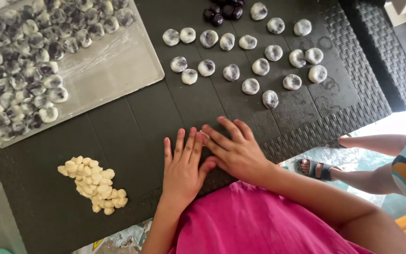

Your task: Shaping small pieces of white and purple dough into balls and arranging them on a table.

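My left hand (pixel 182 165) lies flat on the black table (pixel 132 122), fingers together and pointing away from me. My right hand (pixel 233 148) rests beside it, its fingers crossing over the left fingertips. Whether a piece of dough is pressed under the fingers is hidden. Beyond the hands lie several round white dough balls with dark filling (pixel 240 61), spread in loose rows. A heap of small pale dough pieces (pixel 94 183) sits to the left of my left hand. Several dark filling balls (pixel 224 11) lie at the far edge.
A metal tray (pixel 118 70) at the far left holds many filled dough balls on plastic film. Another person's legs and sandalled foot (pixel 316 168) are at the right beside the table. Woven black matting (pixel 377 56) lies at the far right.
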